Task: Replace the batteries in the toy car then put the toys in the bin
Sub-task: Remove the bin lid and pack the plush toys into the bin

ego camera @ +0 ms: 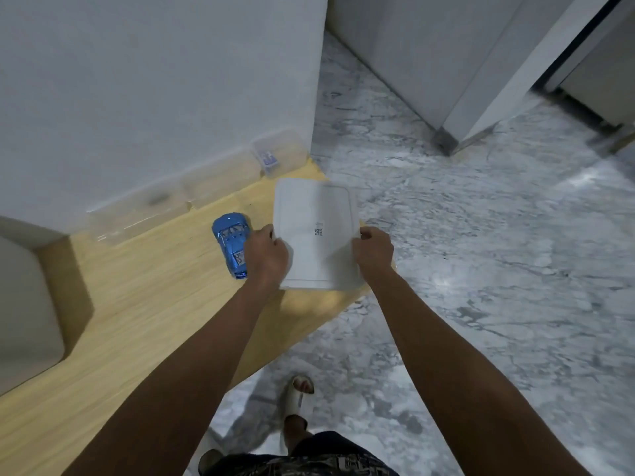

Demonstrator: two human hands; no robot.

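Note:
A white plastic bin with a small printed label sits at the right end of the wooden counter. Whether I see its lid or its underside I cannot tell. My left hand grips its left edge and my right hand grips its right edge. A shiny blue toy car lies on the counter just left of my left hand, its rear partly hidden by that hand.
Clear plastic containers line the white wall at the back of the counter; the rightmost one holds a small blue item. Grey marble floor spreads to the right. My sandalled foot stands below the counter's edge.

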